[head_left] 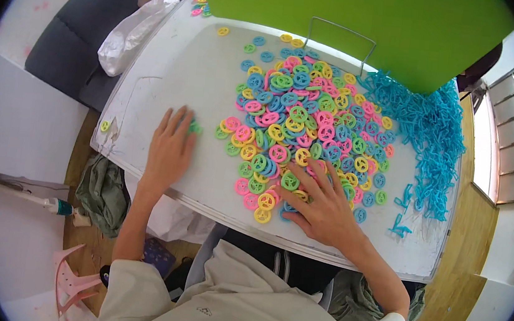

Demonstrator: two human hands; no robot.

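A broad heap of small plastic wheel-shaped rings (pixel 296 114) in pink, yellow, green and blue lies on the white tabletop (pixel 214 87). To the left of the heap, my left hand (pixel 170 148) rests low over the table with its fingers stretched out. A green piece (pixel 195 127) shows beside its index finger, partly hidden by the hand. My right hand (pixel 327 212) lies palm down on the heap's near edge, fingers spread and touching the rings. What is under its palm is hidden.
Small blue plastic pieces (pixel 426 128) form a pile on the right, with a few loose ones near it. A green board (pixel 359 27) and a bent metal wire frame (pixel 342 35) stand at the far side. A white bag (pixel 133 35) lies beyond the left edge.
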